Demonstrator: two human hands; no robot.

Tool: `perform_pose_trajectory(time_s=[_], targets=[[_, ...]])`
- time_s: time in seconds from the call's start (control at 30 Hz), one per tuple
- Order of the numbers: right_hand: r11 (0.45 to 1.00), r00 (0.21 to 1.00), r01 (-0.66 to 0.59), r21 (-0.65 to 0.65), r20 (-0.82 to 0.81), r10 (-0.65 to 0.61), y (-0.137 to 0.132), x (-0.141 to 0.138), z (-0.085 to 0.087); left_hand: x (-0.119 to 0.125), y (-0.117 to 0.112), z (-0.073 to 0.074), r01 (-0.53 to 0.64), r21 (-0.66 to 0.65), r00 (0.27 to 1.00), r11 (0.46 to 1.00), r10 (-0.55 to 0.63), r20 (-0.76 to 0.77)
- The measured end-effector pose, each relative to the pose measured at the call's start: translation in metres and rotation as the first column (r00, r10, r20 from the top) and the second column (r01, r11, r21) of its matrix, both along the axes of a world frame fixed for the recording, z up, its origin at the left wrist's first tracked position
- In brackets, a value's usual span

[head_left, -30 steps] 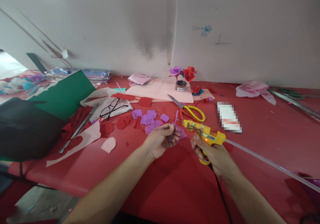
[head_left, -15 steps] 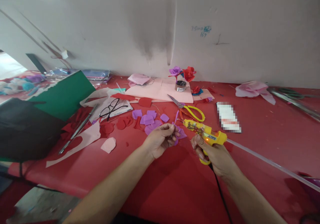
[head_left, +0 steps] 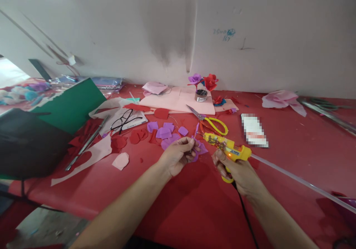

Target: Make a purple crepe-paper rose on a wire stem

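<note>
My left hand (head_left: 180,154) is closed in a pinch on a thin stem with a narrow purple strip (head_left: 197,127) standing at its top. In my right hand (head_left: 236,171) is a yellow hot glue gun (head_left: 226,144), its nozzle pointing left, close to the stem. A long clear glue stick (head_left: 292,176) sticks out of the gun's back. Its orange light is lit. Purple paper petals (head_left: 164,133) lie just beyond my left hand, partly hidden by it. Yellow-handled scissors (head_left: 215,124) rest behind the gun's nozzle.
Behind stand purple and red paper flowers (head_left: 210,82) in a tape roll (head_left: 200,96). To the left lie eyeglasses (head_left: 122,122), red paper pieces (head_left: 119,144) and a green board (head_left: 72,106). A pixelated white item (head_left: 253,130) is at right. A black cable (head_left: 244,212) hangs from the gun.
Almost nothing differs. Both hands keep their places, with the glue gun's nozzle still beside the purple-topped stem.
</note>
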State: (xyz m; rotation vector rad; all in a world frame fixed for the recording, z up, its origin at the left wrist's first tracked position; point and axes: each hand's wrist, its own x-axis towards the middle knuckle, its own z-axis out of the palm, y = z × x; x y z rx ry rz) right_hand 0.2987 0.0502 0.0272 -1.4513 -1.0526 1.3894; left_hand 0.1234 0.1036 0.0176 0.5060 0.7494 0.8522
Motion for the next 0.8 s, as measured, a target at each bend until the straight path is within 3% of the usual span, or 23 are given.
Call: perform_pose_trajectory(time_s=[0.23,0.47,0.57,0.63,0.7,0.8], targets=[[0.999,0.999,0.050,0.008,0.013,-0.050,-0.003,-0.003,0.003,0.001,0.001,-0.001,0.011,0.007,1.000,1.000,-0.010,-0.019],[1.000,0.998,0.024,0.019,-0.053,-0.023,0.000,0.005,-0.003,0.000,0.001,0.000,-0.009,0.016,0.998,1.000,0.010,-0.055],[0.999,0.999,0.033,0.024,0.037,-0.034,0.002,0.010,-0.002,0.001,0.001,-0.001,-0.017,0.043,0.997,0.999,0.021,-0.073],[0.998,0.974,0.041,0.043,0.219,-0.049,0.001,0.016,0.001,0.001,0.001,-0.002,-0.023,0.063,0.994,0.998,0.029,-0.103],[0.987,0.866,0.065,0.146,0.483,-0.128,-0.005,0.027,0.006,0.000,0.002,-0.004,-0.032,0.082,0.991,0.996,0.042,-0.130],[0.947,0.540,0.026,0.321,0.792,-0.284,-0.019,0.056,0.010,-0.002,0.004,-0.007,-0.059,0.096,0.988,0.994,0.072,-0.137]])
